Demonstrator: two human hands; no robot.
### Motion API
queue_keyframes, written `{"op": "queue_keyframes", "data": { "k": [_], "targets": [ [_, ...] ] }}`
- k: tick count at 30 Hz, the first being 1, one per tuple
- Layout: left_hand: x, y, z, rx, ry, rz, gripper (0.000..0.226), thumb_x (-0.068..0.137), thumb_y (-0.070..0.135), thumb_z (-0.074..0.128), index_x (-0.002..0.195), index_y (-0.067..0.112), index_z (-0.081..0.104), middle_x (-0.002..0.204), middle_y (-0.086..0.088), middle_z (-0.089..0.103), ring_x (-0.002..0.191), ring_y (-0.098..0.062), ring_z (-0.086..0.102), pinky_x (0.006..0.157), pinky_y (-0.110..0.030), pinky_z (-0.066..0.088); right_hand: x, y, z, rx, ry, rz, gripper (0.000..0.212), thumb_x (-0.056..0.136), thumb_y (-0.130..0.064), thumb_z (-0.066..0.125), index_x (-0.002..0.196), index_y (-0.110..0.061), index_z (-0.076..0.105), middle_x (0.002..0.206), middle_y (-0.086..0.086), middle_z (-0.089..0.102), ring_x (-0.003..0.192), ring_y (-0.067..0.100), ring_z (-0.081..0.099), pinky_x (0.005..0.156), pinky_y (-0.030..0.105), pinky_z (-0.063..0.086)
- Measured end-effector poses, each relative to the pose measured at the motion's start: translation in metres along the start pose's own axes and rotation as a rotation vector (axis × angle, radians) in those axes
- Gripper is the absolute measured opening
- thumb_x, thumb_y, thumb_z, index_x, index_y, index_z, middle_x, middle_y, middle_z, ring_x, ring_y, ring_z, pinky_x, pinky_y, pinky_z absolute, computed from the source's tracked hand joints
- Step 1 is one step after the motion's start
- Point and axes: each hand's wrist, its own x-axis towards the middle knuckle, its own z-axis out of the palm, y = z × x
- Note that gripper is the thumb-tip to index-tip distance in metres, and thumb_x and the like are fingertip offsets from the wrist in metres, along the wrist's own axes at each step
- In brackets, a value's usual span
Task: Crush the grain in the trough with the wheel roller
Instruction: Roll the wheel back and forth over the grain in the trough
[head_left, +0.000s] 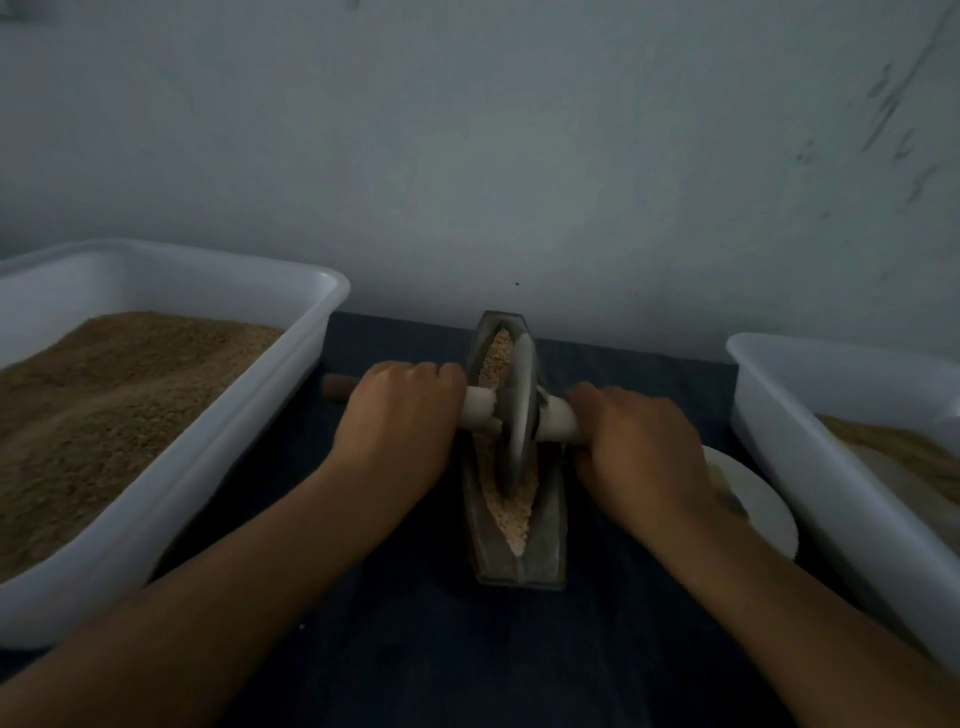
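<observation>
Between two white tubs, we are holding the wheel roller in the trough. Our left hand and right hand are curling around its handle (one each side). We should be pushing evenly over the grain.

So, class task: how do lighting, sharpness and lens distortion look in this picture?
Head view: dim, bluish light; soft focus throughout; wide-angle bending curves the left tub and right tub; the wheel roller in the trough is slightly blurred.
</observation>
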Motion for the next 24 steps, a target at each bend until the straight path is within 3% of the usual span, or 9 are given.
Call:
{"op": "queue_keyframes", "data": {
  "k": [7,16,19,24],
  "targets": [
    [-0.024,-0.003,-0.011,-0.078,0.011,0.012,0.03,0.084,0.036,0.069,0.103,0.027,0.048,0.102,0.007,0.061,0.088,-0.011,0.057,0.071,-0.024,0.032,-0.013,-0.006,-0.02,0.03,-0.008,-0.021,0.021,0.071,-0.013,0.077,0.079,-0.016,0.058,0.066,0.002,0.056,0.056,0.02,0.049,0.056,0.028,0.028],
    [0.011,-0.008,0.012,-0.031,0.001,0.026,0.036,0.079,0.032,0.072,0.102,0.026,0.045,0.098,0.005,0.062,0.086,-0.015,0.06,0.076,-0.031,0.04,0.018,0.008,0.017,-0.084,-0.012,-0.02,0.028,0.066,-0.022,0.08,0.075,-0.019,0.054,0.063,-0.001,0.055,0.054,0.023,0.051,0.052,0.029,0.018],
    [0.037,-0.013,0.018,-0.037,-0.037,-0.003,0.033,0.081,0.03,0.07,0.103,0.024,0.046,0.1,0.001,0.063,0.088,-0.019,0.061,0.074,-0.033,0.04,0.039,0.013,0.029,-0.133,-0.035,-0.008,0.026,0.069,-0.032,0.076,0.08,-0.023,0.054,0.071,-0.003,0.059,0.061,0.022,0.056,0.049,0.029,0.013],
    [0.069,-0.02,0.027,-0.026,-0.146,-0.071,0.029,0.087,0.026,0.066,0.111,0.019,0.052,0.107,-0.004,0.064,0.094,-0.024,0.063,0.074,-0.036,0.049,0.08,0.024,0.043,-0.081,-0.109,0.013,0.018,0.078,-0.033,0.068,0.094,-0.027,0.063,0.09,-0.001,0.066,0.079,0.024,0.063,0.052,0.028,0.024]
  ]
}}
